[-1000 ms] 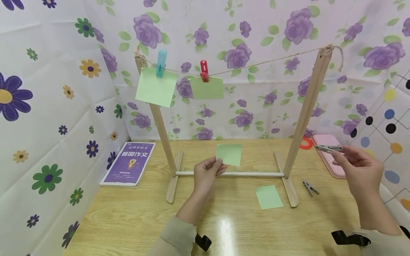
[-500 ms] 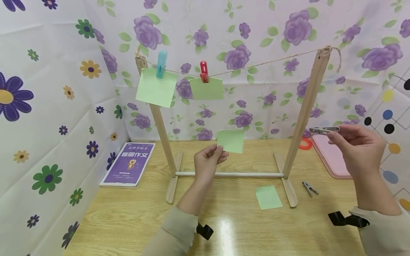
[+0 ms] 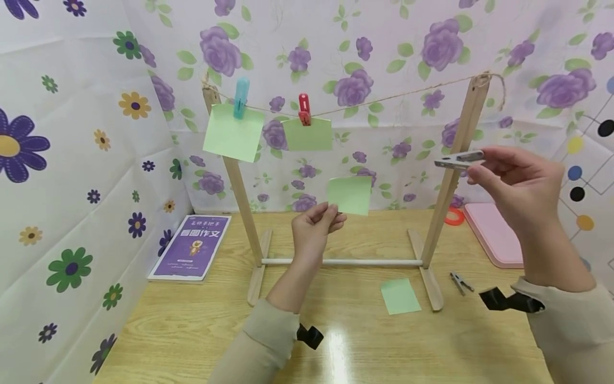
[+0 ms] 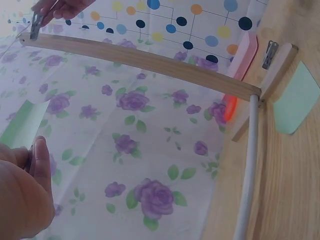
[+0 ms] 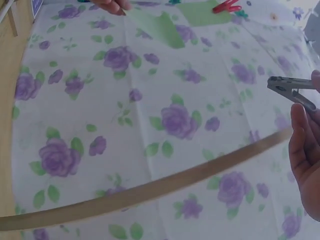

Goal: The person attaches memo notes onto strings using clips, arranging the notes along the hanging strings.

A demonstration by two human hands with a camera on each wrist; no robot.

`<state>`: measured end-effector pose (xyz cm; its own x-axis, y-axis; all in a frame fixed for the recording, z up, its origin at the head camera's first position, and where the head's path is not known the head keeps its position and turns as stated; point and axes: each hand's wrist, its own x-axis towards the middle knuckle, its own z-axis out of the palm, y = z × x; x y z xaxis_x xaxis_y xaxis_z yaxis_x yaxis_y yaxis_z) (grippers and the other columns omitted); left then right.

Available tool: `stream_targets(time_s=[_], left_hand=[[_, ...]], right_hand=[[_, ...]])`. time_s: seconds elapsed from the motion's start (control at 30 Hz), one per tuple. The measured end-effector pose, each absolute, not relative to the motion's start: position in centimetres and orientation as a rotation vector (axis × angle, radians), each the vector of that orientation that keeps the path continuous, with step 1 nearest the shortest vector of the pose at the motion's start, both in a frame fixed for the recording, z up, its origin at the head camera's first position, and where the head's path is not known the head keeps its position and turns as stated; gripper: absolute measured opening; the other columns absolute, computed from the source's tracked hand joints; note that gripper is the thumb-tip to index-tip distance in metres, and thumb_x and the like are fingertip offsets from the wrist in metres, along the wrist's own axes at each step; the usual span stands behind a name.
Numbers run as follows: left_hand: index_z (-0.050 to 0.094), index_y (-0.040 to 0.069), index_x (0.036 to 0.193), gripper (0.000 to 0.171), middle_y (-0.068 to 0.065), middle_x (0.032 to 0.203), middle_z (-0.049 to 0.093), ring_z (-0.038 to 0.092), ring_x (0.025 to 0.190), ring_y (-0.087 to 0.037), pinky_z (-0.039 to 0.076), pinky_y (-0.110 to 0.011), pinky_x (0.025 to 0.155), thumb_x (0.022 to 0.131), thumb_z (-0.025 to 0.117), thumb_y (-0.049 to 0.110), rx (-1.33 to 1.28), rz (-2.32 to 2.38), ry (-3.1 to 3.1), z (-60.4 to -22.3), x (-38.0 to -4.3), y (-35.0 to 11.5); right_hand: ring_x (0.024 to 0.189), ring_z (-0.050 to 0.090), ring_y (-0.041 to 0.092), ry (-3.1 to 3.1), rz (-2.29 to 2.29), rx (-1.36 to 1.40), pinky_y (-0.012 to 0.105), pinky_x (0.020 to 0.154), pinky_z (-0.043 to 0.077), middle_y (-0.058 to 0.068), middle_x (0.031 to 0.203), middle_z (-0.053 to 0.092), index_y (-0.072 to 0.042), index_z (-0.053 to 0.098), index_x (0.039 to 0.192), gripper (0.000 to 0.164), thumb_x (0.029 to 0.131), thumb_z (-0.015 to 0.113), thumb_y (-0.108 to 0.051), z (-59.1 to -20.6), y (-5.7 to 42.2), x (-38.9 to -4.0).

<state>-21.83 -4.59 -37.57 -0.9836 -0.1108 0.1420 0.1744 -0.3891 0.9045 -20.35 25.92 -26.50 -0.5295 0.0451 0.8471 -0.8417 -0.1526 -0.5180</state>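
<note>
Green note sheet (image 3: 352, 194), one: extending up and to the right from the fingertips of the left hand (image 3: 314, 229), its lower left corner lying between thumb and fingers, the rest standing free above the white crossbar (image 3: 369, 262) in the head view.
Metal clip (image 3: 458, 160), one: pointing leftward from the fingertips of the right hand (image 3: 523, 186), passing in front of the right wooden post (image 3: 453, 176) in the head view.

Left hand: pinching the sheet's corner, thumb against curled fingers.
Right hand: pinching the clip's handle end between thumb and fingers.

Condition: the sheet is showing pale green and plain, curving slightly. The clip is showing silver-grey, its two legs spreading toward the hand and its nose meeting.

Also present: a second green sheet (image 3: 400, 296) and a second metal clip (image 3: 461, 283), both lying on the table (image 3: 192, 330); a blue clip (image 3: 241, 98) and a red clip (image 3: 304, 109), each holding a green sheet at the cord (image 3: 398, 96).
</note>
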Motion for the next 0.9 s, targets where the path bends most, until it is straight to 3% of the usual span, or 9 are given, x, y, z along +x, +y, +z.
stream_targets(time_s=[0.43, 0.63, 0.77, 0.9], left_hand=[[0.068, -0.008, 0.105, 0.023, -0.017, 0.093, 0.075, 0.076, 0.079, -0.018, 0.064, -0.033, 0.079, 0.095, 0.073, 0.012, -0.197, -2.448, -1.587, -35.4, -22.1, -3.1], [0.068, -0.008, 0.103, 0.02, -0.014, 0.09, 0.075, 0.075, 0.078, -0.017, 0.064, -0.032, 0.077, 0.096, 0.072, 0.01, -0.229, -2.442, -1.577, -34.8, -22.2, -2.9], [0.068, -0.008, 0.102, 0.018, -0.013, 0.089, 0.075, 0.075, 0.077, -0.016, 0.064, -0.031, 0.076, 0.096, 0.072, 0.009, -0.219, -2.446, -1.573, -34.5, -22.3, -2.7], [0.069, -0.008, 0.103, 0.019, -0.016, 0.09, 0.074, 0.075, 0.077, -0.017, 0.064, -0.032, 0.077, 0.095, 0.072, 0.01, -0.221, -2.448, -1.569, -34.2, -22.5, -2.5]], right_hand=[[0.063, 0.071, 0.013, -1.509, 1.646, 1.117, 0.016, 0.064, 0.059, 0.01, 0.079, 0.076, 0.025, 0.065, 0.098, 0.03, 0.078, 0.082, 0.01, -20.1, 22.1, -21.6], [0.06, 0.067, 0.01, -1.626, 1.463, 1.182, 0.014, 0.06, 0.056, 0.004, 0.081, 0.076, 0.023, 0.068, 0.093, 0.02, 0.082, 0.078, 0.009, -16.9, 20.6, -22.3], [0.063, 0.066, 0.004, -1.775, 1.19, 1.094, 0.012, 0.055, 0.049, -0.008, 0.081, 0.075, 0.017, 0.072, 0.09, 0.009, 0.083, 0.075, 0.011, -15.0, 19.5, -22.5], [0.066, 0.062, -0.005, -1.874, 0.873, 1.009, 0.01, 0.059, 0.048, -0.029, 0.081, 0.066, 0.009, 0.076, 0.088, 0.004, 0.087, 0.076, 0.005, -13.4, 18.6, -22.7]])
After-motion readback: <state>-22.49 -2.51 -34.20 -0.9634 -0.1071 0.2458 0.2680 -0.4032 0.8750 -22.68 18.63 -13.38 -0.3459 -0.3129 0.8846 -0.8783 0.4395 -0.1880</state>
